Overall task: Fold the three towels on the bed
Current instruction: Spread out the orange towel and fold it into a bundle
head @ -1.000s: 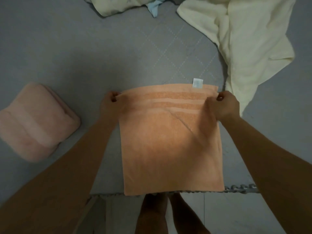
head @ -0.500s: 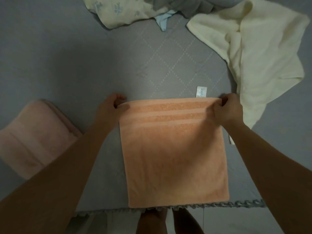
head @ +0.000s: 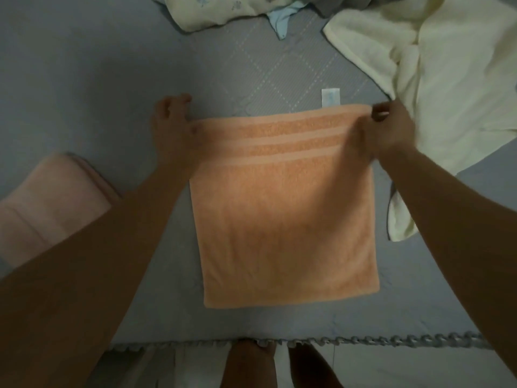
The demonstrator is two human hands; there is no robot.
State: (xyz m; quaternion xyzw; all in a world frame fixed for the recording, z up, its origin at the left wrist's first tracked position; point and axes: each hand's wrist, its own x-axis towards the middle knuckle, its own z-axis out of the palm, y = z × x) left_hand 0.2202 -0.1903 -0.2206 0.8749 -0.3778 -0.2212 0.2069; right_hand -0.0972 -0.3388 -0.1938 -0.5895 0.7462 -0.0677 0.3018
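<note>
Three towels are seen on the bed (head: 84,65): cream (head: 447,93) heaped, orange (head: 282,214) flat near the edge, pink (head: 47,208) folded. Far corners should be squared before the next fold. Its right corner is pinched by the right hand (head: 389,133); the left hand (head: 173,124), loosely curled, touches the other.

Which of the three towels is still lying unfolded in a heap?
The cream towel at the far right, crumpled. The pink towel at the left is a folded bundle, and the orange towel lies flat between the hands.
</note>
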